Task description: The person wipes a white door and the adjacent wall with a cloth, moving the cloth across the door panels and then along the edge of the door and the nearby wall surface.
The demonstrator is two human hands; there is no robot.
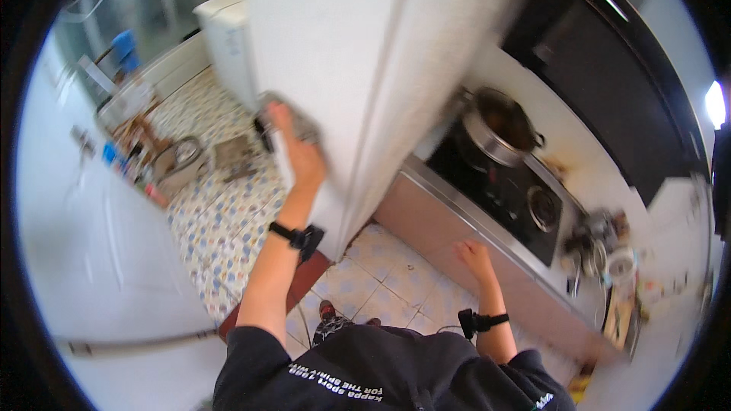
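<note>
My left hand (299, 154) reaches forward and presses a grey cloth (305, 129) against the white door frame (327, 46). Its fingers lie over the cloth, right at the frame's edge. Lower down on the right, my right hand (474, 257) hangs in the air in a loose fist, in front of the pinkish cabinet front (426, 217) below the stove. I see nothing in it. Each wrist carries a black strap with a small device.
A steel pot (499, 128) stands on the black stove (495, 190), under a dark range hood (609, 68). Kitchenware crowds the counter's near end. Through the doorway, clutter and a grey mat (234, 157) lie on the patterned floor. A white door (106, 243) stands at left.
</note>
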